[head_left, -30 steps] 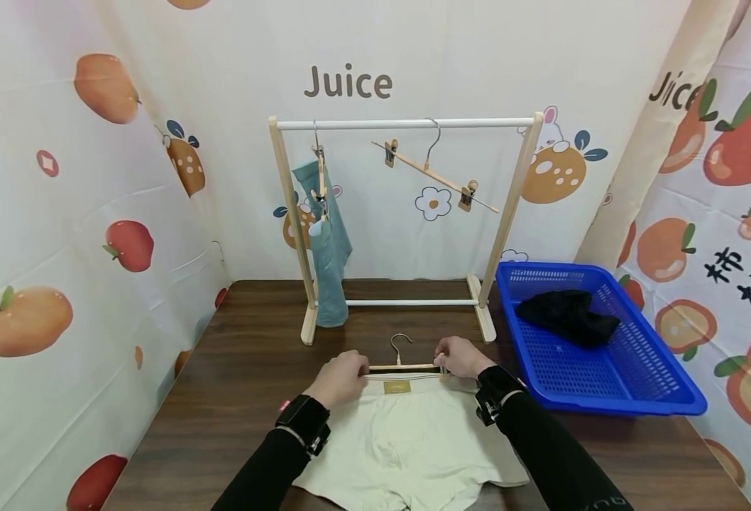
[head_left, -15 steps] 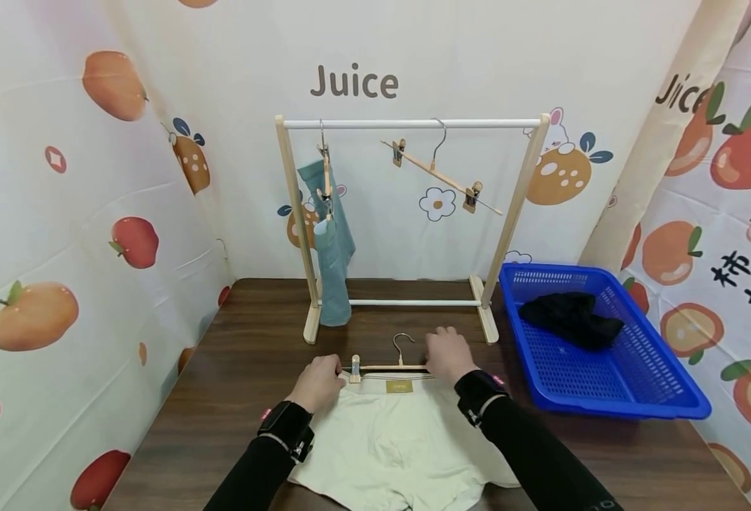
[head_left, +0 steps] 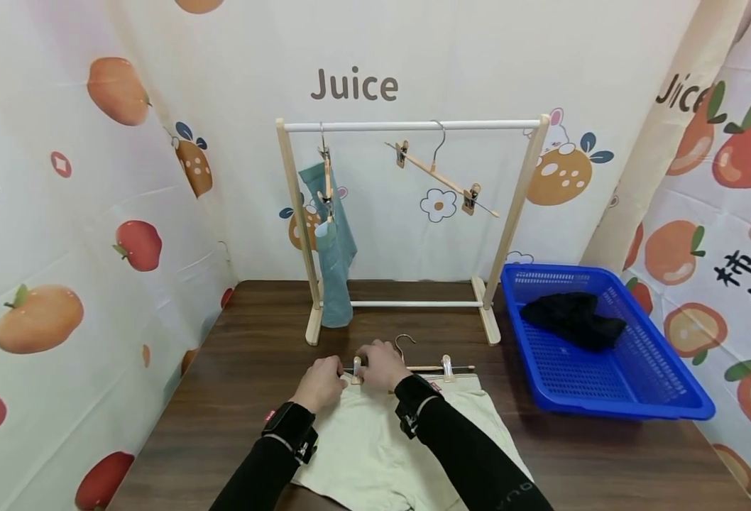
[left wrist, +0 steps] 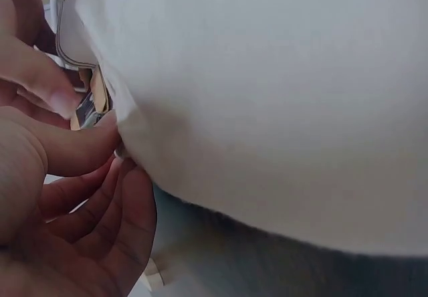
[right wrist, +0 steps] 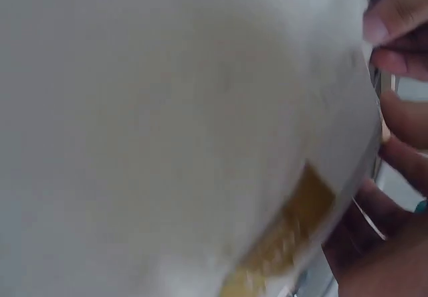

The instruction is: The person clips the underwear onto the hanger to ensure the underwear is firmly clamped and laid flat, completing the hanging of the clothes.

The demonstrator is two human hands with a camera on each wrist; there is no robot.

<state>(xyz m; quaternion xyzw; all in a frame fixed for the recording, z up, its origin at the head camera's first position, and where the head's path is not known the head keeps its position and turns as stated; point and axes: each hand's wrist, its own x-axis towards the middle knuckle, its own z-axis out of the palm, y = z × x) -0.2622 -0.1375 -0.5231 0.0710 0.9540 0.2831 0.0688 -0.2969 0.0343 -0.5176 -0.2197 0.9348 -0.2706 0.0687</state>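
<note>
Cream shorts [head_left: 363, 447] lie flat on the table, waistband away from me, with a wooden clip hanger [head_left: 423, 368] along the waistband. My left hand [head_left: 320, 383] pinches the waistband's left corner between thumb and fingers, close up in the left wrist view. Beside it, my right hand [head_left: 382, 365] has its fingertips at the left clip [head_left: 356, 369], thumb and finger about it. The right clip [head_left: 448, 367] sits over the waistband's right part. A tan label [right wrist: 294, 223] shows on the waistband in the right wrist view; my right hand mostly covers it in the head view.
Behind the shorts stands a wooden rack with a white rail [head_left: 375, 126]. Folded teal trousers [head_left: 333, 273] hang at its left, a bare clip hanger [head_left: 442, 176] further right. A blue basket [head_left: 612, 408] at the right holds a black garment [head_left: 573, 319].
My right hand has left the right clip and moved left along the hanger to the left clip. My left hand has shifted slightly outward to the waistband's left corner.
</note>
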